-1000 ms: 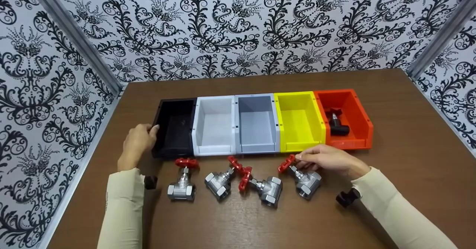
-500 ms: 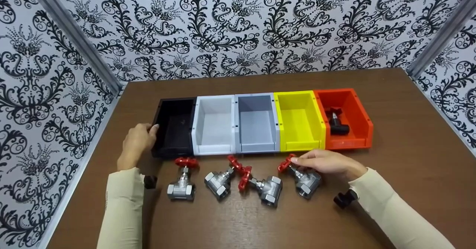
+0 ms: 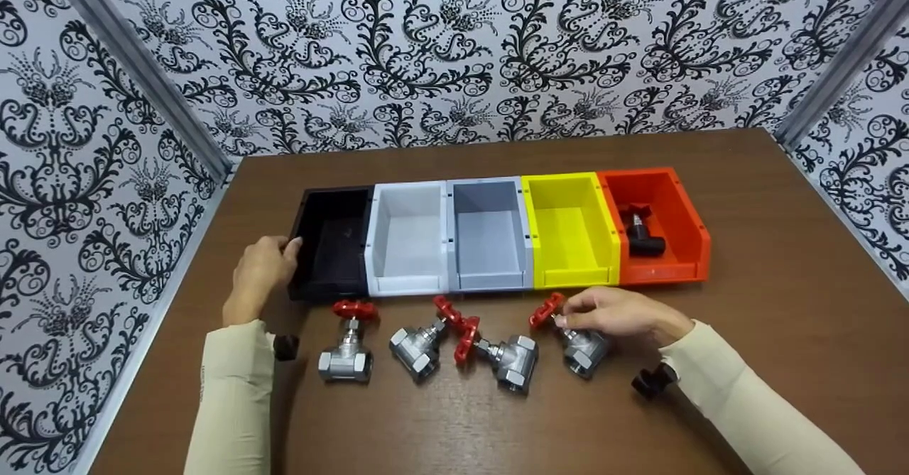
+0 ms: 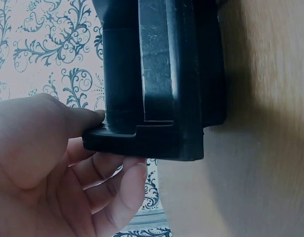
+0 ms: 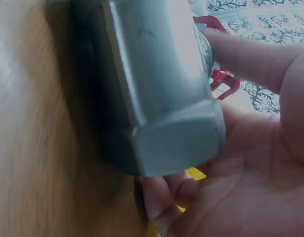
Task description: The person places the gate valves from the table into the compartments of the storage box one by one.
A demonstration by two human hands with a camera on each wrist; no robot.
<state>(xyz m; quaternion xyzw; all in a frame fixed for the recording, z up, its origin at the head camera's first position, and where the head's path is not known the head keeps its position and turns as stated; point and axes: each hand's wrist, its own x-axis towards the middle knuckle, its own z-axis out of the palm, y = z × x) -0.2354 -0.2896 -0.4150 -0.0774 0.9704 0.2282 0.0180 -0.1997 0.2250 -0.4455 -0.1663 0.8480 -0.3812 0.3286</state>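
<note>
My left hand [image 3: 264,270] holds the left side wall of the black bin [image 3: 334,244]. In the left wrist view its thumb lies over the rim of that bin and the curled fingers are on the outer side. At the right, my right hand [image 3: 625,314] grips the rightmost gate valve [image 3: 584,354], a silvery tee-shaped body with a red handwheel [image 3: 547,309]. The thumb is on the stem just below the wheel, and the other fingers reach around the far side. The right wrist view shows the steel valve body [image 5: 161,64] close up, low over the wooden surface.
Three more red-wheeled valves lie to the left: one upright [image 3: 346,361], another tilted [image 3: 417,351], and a third [image 3: 517,361]. Behind them, white [image 3: 408,287], grey [image 3: 493,281], yellow [image 3: 579,276] and red [image 3: 664,273] bins adjoin the black one. A black valve [image 3: 645,244] lies in the red bin.
My right hand has shifted slightly left and down, its thumb going from the handwheel to the stem of the rightmost valve. The left hand stays at the black bin.
</note>
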